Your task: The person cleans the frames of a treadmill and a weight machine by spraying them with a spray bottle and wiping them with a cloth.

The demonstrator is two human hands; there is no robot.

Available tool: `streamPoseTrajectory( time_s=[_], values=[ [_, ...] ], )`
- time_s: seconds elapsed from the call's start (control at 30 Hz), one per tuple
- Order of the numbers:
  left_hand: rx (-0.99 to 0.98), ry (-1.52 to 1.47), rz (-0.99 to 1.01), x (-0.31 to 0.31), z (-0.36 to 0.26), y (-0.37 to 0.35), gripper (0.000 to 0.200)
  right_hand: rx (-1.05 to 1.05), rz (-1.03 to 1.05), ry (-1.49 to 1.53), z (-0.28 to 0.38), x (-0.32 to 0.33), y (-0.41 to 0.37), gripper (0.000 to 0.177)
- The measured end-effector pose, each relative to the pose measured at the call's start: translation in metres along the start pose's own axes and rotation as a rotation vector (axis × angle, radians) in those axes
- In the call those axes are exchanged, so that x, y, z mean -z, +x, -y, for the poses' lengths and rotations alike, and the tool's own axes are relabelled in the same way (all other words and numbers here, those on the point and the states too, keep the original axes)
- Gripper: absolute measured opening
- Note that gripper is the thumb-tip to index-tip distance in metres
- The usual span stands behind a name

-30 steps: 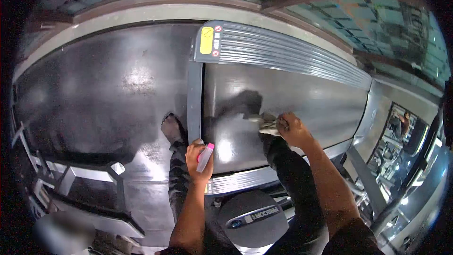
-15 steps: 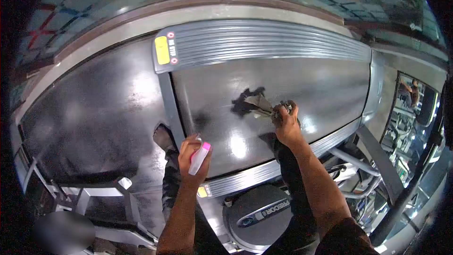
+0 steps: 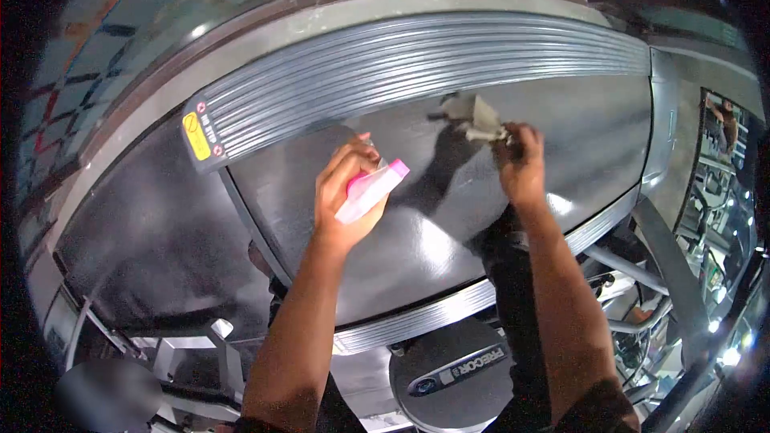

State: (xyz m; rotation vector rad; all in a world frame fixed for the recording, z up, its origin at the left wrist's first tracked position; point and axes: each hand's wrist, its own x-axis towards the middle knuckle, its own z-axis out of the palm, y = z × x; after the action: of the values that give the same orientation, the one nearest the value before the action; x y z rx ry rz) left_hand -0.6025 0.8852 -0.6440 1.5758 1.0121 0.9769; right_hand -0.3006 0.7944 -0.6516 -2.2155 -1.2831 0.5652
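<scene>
My left hand [image 3: 341, 192] is wrapped round a spray bottle with a white and pink head [image 3: 373, 191], held over the left part of a treadmill belt [image 3: 353, 261]. My right hand [image 3: 522, 162] grips a crumpled grey-beige cloth [image 3: 481, 118], whose loose end hangs out to the left over the belt near the far side rail. Beneath the cloth, a dark shadow falls across the glossy black belt.
A ribbed grey side rail [image 3: 417, 52] runs along the far side, with a yellow warning label [image 3: 195, 135] at its left end. A nearer rail [image 3: 433, 313] borders the round PRECOR cover [image 3: 453, 381]. Metal frames and a mirror [image 3: 718, 152] stand at the right.
Both hands have moved away from me toward the far rail, the left one also rightward with the spray bottle. The cloth has shifted up and right, and the view has turned slightly.
</scene>
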Motion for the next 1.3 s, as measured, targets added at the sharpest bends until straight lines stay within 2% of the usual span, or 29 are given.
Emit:
streamPoseTrajectory(
  time_s=[0.07,0.2,0.33,0.43,0.47,0.5,0.53,0.57,0.63,0.67,0.73,0.83,0.87,0.9,0.93,0.97,1.07,1.13,1.2,1.23,1.27,1.3],
  values=[
    [-0.037,-0.013,0.001,-0.014,0.011,0.014,0.022,0.007,-0.108,-0.179,0.002,0.018,0.035,0.037],
    [-0.018,-0.065,-0.026,-0.033,0.048,0.011,0.021,0.091,-0.115,-0.281,-0.043,0.042,0.111,0.036],
    [-0.022,0.08,-0.005,-0.037,0.041,0.007,0.025,0.158,-0.074,-0.395,-0.051,0.027,0.172,0.039],
    [0.057,0.068,-0.088,-0.041,0.049,0.002,0.03,-0.077,-0.195,-0.211,-0.039,-0.037,0.183,0.044],
    [0.067,0.044,-0.105,-0.041,0.051,0.002,0.031,-0.145,-0.229,-0.268,-0.012,-0.057,0.176,0.049],
    [0.058,0.06,-0.085,-0.041,0.051,0.002,0.032,-0.162,-0.165,-0.294,0.018,-0.071,0.163,0.051],
    [0.027,0.066,-0.088,-0.041,0.054,0.001,0.032,-0.063,-0.081,-0.268,0.033,-0.087,0.153,0.055],
    [-0.004,0.071,-0.09,-0.042,0.058,-0.001,0.032,0.128,-0.134,-0.264,0.054,-0.107,0.135,0.058],
    [-0.027,0.045,-0.108,-0.044,0.064,-0.003,0.033,0.104,0.027,-0.215,0.089,-0.13,0.115,0.053],
    [-0.019,0.043,-0.113,-0.045,0.062,-0.001,0.033,0.163,0.031,-0.103,0.094,-0.134,0.112,0.05],
    [0.001,0.038,-0.132,-0.047,0.056,0.003,0.034,0.356,0.143,-0.067,0.088,-0.131,0.115,0.045],
    [0.031,0.034,-0.143,-0.05,0.053,0.003,0.033,0.711,0.398,-0.311,0.055,-0.096,0.136,0.04],
    [0.024,0.028,-0.15,-0.05,0.054,0.003,0.033,0.794,0.361,-0.382,0.039,-0.082,0.151,0.042],
    [0.02,0.021,-0.158,-0.05,0.055,0.003,0.033,0.764,0.256,-0.552,0.016,-0.073,0.163,0.046],
    [0.014,0.012,-0.167,-0.05,0.056,0.003,0.032,0.29,0.364,-0.469,0.026,-0.047,0.177,0.05],
    [0.008,0.015,-0.154,-0.05,0.057,0.003,0.032,0.419,0.223,-0.766,0.005,-0.037,0.188,0.046],
    [0.01,0.012,-0.111,-0.043,0.063,0.001,0.031,0.2,0.112,-0.665,-0.025,-0.018,0.201,0.048],
    [0.032,-0.012,-0.09,-0.039,0.066,-0.001,0.031,0.026,-0.058,-0.535,-0.013,-0.041,0.195,0.048],
    [0.009,-0.032,-0.101,-0.04,0.066,0.0,0.029,-0.008,-0.194,-0.361,0.011,-0.073,0.184,0.051],
    [0.009,-0.03,-0.105,-0.041,0.066,0.0,0.029,0.181,-0.236,-0.31,0.02,-0.093,0.179,0.053],
    [0.007,-0.028,-0.105,-0.041,0.065,0.0,0.029,0.208,-0.092,-0.195,0.055,-0.103,0.168,0.05],
    [0.016,-0.008,-0.1,-0.042,0.063,0.001,0.028,0.414,-0.042,-0.001,0.074,-0.129,0.157,0.043]
  ],
)
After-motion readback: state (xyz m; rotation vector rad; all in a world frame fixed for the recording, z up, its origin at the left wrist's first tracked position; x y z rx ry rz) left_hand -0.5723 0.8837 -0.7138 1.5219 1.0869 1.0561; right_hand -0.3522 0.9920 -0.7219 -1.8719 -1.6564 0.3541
